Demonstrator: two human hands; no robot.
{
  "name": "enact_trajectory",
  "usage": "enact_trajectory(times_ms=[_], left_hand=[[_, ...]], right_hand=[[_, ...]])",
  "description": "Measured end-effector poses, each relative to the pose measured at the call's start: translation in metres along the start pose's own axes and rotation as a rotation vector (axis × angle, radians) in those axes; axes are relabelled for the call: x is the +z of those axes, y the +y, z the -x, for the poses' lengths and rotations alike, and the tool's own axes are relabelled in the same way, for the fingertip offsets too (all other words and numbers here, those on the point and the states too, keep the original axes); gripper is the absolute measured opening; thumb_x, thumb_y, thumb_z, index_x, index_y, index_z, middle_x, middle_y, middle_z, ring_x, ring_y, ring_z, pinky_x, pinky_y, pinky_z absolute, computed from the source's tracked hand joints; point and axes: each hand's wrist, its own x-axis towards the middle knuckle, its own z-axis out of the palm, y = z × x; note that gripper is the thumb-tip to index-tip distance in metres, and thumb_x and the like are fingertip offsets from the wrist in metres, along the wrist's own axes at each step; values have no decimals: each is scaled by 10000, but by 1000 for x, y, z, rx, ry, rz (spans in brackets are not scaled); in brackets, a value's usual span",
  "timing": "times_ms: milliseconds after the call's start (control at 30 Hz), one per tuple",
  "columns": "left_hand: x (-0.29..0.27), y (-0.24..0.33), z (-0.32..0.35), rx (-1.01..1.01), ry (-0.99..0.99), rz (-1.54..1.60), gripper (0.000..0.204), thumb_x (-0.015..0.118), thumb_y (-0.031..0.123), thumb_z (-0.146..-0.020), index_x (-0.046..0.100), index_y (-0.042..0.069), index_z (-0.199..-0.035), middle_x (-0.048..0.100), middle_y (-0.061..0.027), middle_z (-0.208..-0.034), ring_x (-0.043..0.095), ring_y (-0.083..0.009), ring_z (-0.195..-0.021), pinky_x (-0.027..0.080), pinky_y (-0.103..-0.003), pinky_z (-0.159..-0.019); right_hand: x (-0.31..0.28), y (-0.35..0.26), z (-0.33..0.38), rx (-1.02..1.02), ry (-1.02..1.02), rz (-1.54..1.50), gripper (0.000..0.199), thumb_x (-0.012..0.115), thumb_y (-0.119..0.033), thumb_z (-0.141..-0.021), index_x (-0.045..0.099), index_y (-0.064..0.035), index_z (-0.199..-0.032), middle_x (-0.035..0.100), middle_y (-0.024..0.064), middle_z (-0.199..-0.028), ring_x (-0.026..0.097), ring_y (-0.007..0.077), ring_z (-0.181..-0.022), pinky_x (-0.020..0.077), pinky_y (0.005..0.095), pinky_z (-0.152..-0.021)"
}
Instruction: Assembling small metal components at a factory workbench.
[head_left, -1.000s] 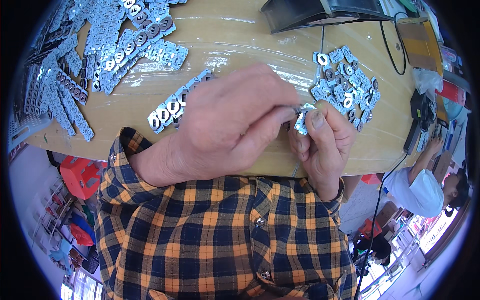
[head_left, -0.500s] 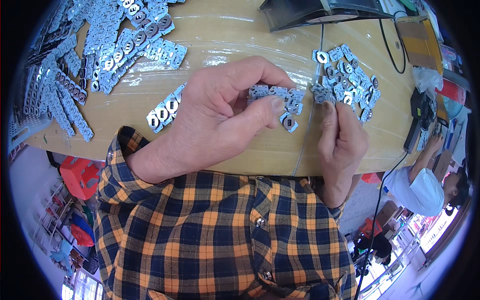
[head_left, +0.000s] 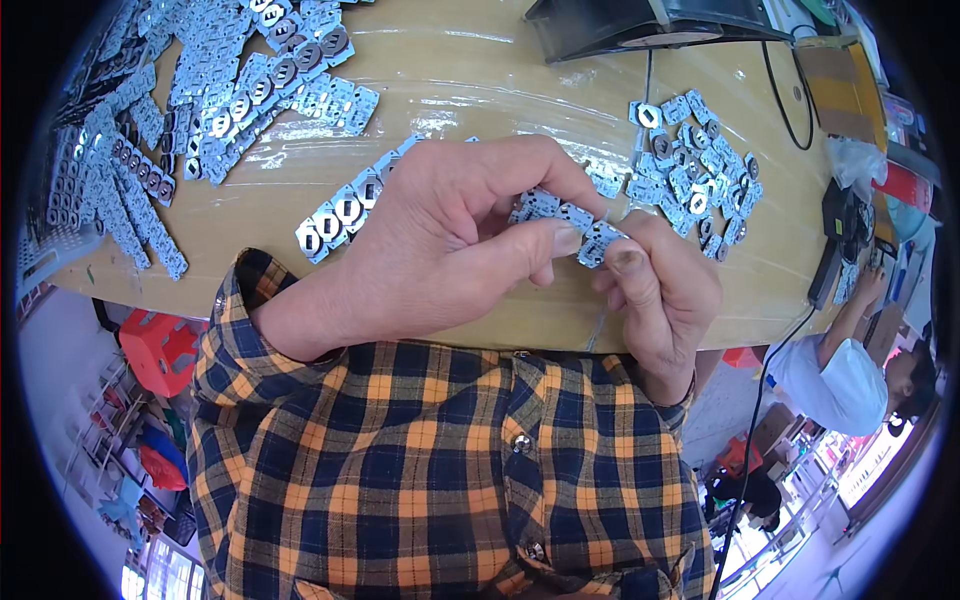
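Observation:
Between the thumb and fingers of my left hand (head_left: 455, 225) is a short strip of small circuit boards (head_left: 545, 206), held above the table. My right hand (head_left: 665, 280) pinches the strip's right end, the thumb on its face and the fingers curled behind. The end board (head_left: 597, 244) sits at an angle to the others; whether it is still joined, I cannot tell. Another board strip with round metal holders (head_left: 345, 207) lies partly hidden under my left hand. To the right of my hands is a loose pile of single small boards (head_left: 695, 165).
Many board strips (head_left: 230, 110) are heaped at the table's far left. A dark fan-like housing (head_left: 650, 25) stands at the back. A black cable (head_left: 765, 380) runs down on the right. Another person (head_left: 830, 380) works at the right, and a red stool (head_left: 160, 350) stands at the lower left.
My right hand has moved left from the loose pile to the strip's end and grips it there. The boards it pinched are out of its fingers. My left hand has tilted the strip slightly.

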Motion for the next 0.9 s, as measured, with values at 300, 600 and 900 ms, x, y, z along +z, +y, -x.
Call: enact_trajectory(times_ms=[300, 600, 900], left_hand=[[-1, 2, -7, -149, -54, 422, 199, 628, 36, -920, 637, -60, -1093, 680, -97, -830, 650, -94, -617, 493, -195, -456], [1, -8, -13, -164, 18, 452, 228, 616, 66, -936, 630, -56, -1129, 680, -121, -927, 669, -121, -689, 551, -217, -529], [6, -4, -6, 296, 46, -198, 207, 572, -87, -896, 624, -73, -1096, 615, -101, -937, 660, -131, -757, 553, -223, -635]], right_hand=[[15, -1, 6, 362, 6, -891, 329, 471, -242, -1032, 543, -19, -801, 509, 16, -586, 396, 61, -424, 313, 215, -413], [21, 0, 2, 418, 92, -1075, 333, 447, -240, -1038, 513, -24, -793, 479, 14, -573, 372, 44, -420, 292, 208, -396], [18, 8, 9, 251, 139, -623, 272, 503, -175, -1009, 586, -9, -810, 529, 1, -590, 424, 30, -447, 305, 192, -414]])
